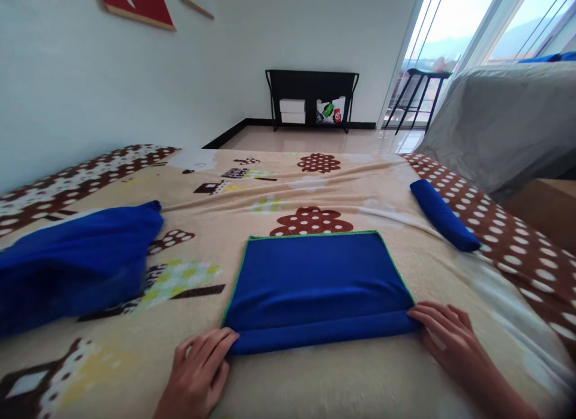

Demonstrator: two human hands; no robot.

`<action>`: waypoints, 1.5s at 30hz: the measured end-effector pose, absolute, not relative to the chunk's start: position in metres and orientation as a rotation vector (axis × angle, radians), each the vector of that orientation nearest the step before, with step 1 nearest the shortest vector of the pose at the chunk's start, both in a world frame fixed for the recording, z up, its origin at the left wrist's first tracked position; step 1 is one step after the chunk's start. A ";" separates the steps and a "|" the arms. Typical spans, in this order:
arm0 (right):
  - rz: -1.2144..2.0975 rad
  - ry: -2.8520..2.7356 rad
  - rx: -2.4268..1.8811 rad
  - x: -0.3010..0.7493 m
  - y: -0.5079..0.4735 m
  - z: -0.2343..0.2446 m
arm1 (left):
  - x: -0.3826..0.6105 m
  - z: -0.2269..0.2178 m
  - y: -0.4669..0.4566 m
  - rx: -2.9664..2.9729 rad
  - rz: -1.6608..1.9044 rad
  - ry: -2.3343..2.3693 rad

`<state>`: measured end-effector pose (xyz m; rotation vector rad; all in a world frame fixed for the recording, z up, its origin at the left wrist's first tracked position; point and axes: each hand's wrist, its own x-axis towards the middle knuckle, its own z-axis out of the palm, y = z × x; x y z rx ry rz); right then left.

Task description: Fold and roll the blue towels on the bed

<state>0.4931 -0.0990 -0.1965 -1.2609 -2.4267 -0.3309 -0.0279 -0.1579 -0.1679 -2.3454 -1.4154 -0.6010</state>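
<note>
A blue towel [315,269] with green stitched edges lies spread on the patterned blanket, its near edge turned over into a flat roll. My left hand [200,362] grips the left end of that roll, fingertips closed on the cloth. At the opposite end, my right hand [443,329] pinches the roll's right corner between thumb and fingers. To the right rests a rolled blue towel [443,215]. A loose heap of blue cloth [85,257] lies off to the left.
The beige blanket [360,377] with brown dotted borders covers the bed-like surface. Beyond it stand a black rack [312,86] against the wall and a dark stool [420,77] by the window. A grey covered piece of furniture [508,119] and a cardboard box [546,209] are at right.
</note>
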 end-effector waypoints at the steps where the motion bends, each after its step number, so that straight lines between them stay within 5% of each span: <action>1: -0.300 -2.428 -1.257 0.492 -0.094 -0.194 | -0.027 -0.168 -0.152 -2.338 -0.631 -1.433; 8: -0.112 -2.474 -1.387 0.479 -0.073 -0.171 | -0.031 -0.163 -0.127 -2.315 -0.534 -1.526; 15: -0.600 -2.219 -1.448 0.415 -0.075 -0.166 | 0.058 -0.159 -0.125 -2.006 -0.571 -1.608; 20: -0.256 -2.610 -1.027 0.366 -0.086 -0.162 | 0.109 -0.159 -0.112 -2.509 -0.495 -1.217; 28: -0.379 -2.404 -1.440 0.432 -0.065 -0.171 | 0.013 -0.161 -0.117 -2.193 -0.375 -1.528; 35: 0.208 -2.723 -1.160 0.366 -0.048 -0.151 | 0.074 -0.142 -0.090 -2.645 -0.271 -1.435; 40: 0.009 -2.496 -1.561 0.438 -0.029 -0.169 | -0.004 -0.155 -0.092 -2.351 -0.214 -1.803; 45: 0.188 -2.696 -1.194 0.377 -0.028 -0.142 | 0.053 -0.140 -0.067 -2.553 -0.220 -1.584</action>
